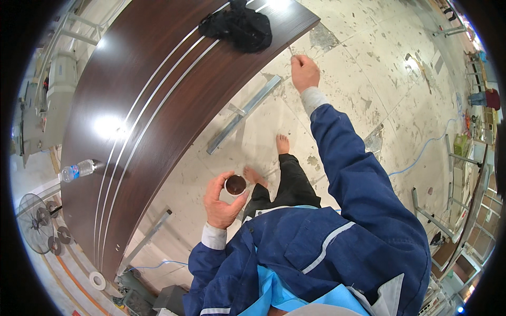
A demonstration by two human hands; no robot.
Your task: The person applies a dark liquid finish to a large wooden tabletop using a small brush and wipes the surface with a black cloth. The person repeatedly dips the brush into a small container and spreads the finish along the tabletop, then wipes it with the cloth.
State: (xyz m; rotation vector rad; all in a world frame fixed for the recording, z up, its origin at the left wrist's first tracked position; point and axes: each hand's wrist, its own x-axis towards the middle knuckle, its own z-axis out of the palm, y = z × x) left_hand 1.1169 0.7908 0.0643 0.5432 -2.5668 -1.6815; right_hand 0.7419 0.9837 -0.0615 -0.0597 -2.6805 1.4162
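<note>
My left hand (pixel 217 204) is curled around a small round white cup (pixel 227 190), held roughly upright over the floor. Dark brown paint-like stuff (pixel 236 184) shows inside it. At the far right end of a dark brown door panel (pixel 174 124) with thin silver strips, my right hand (pixel 305 72) is closed in a pinch close to the panel's edge. Whatever sits between those fingertips is too small to make out. A bunched black cloth (pixel 240 27) lies on the panel, left of my right hand.
A clear water bottle (pixel 78 170) lies at the panel's left edge. Metal supports (pixel 245 113) show beneath and beside the panel. A fan (pixel 38 223) and a white tape roll (pixel 97 280) are at the lower left. A blue cable (pixel 421 150) crosses the chipped tile floor (pixel 363 68).
</note>
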